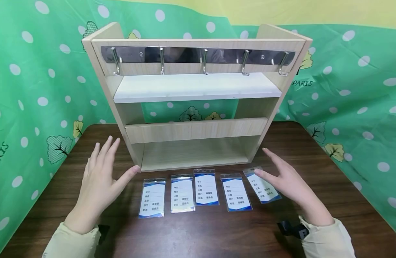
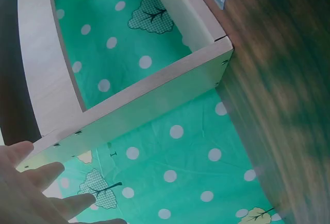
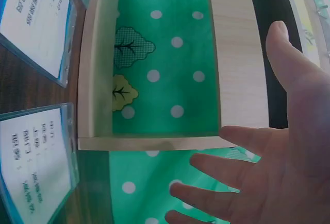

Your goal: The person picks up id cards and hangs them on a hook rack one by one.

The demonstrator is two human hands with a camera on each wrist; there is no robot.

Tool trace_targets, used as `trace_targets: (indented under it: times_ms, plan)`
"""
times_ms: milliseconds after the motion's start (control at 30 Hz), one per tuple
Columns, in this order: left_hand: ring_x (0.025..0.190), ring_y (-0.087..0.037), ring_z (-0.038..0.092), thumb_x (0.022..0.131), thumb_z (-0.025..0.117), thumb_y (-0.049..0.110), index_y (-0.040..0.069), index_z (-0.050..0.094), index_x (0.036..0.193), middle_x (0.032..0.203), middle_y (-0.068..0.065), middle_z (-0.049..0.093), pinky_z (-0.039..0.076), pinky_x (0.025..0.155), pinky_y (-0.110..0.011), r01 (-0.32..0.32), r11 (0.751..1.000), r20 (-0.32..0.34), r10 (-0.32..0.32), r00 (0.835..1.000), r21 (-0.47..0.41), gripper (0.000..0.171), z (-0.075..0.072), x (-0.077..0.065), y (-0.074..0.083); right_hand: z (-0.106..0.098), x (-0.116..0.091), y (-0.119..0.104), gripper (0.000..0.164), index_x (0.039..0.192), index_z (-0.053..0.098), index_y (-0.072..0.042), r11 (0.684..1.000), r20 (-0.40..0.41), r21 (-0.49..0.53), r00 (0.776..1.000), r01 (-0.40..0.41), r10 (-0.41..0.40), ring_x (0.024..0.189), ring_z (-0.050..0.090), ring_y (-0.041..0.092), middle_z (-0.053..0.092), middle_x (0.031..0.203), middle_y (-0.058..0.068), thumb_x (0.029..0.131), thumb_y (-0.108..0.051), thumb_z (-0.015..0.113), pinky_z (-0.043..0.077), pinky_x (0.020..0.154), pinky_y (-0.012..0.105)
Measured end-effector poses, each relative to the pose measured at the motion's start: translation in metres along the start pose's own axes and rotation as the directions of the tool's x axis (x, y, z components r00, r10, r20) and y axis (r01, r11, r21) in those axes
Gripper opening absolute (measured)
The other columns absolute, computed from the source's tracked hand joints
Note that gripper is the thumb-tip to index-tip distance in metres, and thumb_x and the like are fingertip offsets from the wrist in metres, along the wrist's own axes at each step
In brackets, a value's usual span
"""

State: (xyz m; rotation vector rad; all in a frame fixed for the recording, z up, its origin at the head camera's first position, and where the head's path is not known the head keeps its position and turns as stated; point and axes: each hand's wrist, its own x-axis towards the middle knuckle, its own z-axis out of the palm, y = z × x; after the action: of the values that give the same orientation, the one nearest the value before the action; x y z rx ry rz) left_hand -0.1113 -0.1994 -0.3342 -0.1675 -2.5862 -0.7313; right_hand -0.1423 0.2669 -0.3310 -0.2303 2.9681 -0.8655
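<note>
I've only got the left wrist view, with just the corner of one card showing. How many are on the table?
Observer: Five badge cards lie on the table.
Operator: What runs along the top of the rack?
Observer: A metal strip with five hooks.
Operator: And the right hand, is it holding a card?
Observer: No, its fingers are spread and it holds nothing.

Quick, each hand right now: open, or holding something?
Left hand: grip open, holding nothing.
Right hand: grip open, holding nothing; in the head view its thumb overlaps the rightmost card.
</note>
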Motion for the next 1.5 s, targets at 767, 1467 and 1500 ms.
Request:
trace_targets:
  times_ms: [767, 1467, 1500]
  plan:
    - [0.148, -0.039, 0.023, 0.088, 0.069, 0.039, 0.009, 0.032, 0.153, 0.161, -0.011, 0.028, 0.025, 0.111, -0.068, -0.212, 0.964, -0.270, 0.164, 0.949, -0.161, 0.081, -0.018, 0.033, 0.012, 0.024, 0.003, 0.026, 0.091, 0.149, 0.030, 0.008, 0.996, 0.116, -0.031, 0.989, -0.083, 0.086, 0.123, 0.047, 0.056, 0.033, 0.146, 0.040, 0.092, -0.056, 0.058, 0.046, 0.092, 0.065]
    - [0.147, -0.022, 0.025, 0.093, 0.060, 0.045, 0.008, 0.024, 0.154, 0.161, -0.006, 0.025, 0.028, 0.116, -0.048, -0.336, 0.911, -0.399, 0.224, 0.889, -0.237, 0.080, -0.056, 0.094, 0.032, 0.035, 0.007, 0.039, 0.098, 0.144, 0.035, 0.013, 0.979, 0.149, -0.070, 0.969, -0.189, 0.198, 0.113, 0.051, 0.048, 0.042, 0.135, 0.041, 0.086, -0.060, 0.063, 0.046, 0.093, 0.065]
    - [0.146, -0.022, 0.027, 0.093, 0.060, 0.042, 0.009, 0.024, 0.155, 0.161, -0.004, 0.024, 0.030, 0.115, -0.048, -0.333, 0.909, -0.401, 0.215, 0.890, -0.250, 0.078, -0.058, 0.097, 0.034, 0.035, 0.007, 0.039, 0.097, 0.144, 0.036, 0.013, 0.980, 0.147, -0.070, 0.969, -0.188, 0.197, 0.113, 0.051, 0.048, 0.042, 0.135, 0.041, 0.086, -0.060, 0.063, 0.046, 0.093, 0.064]
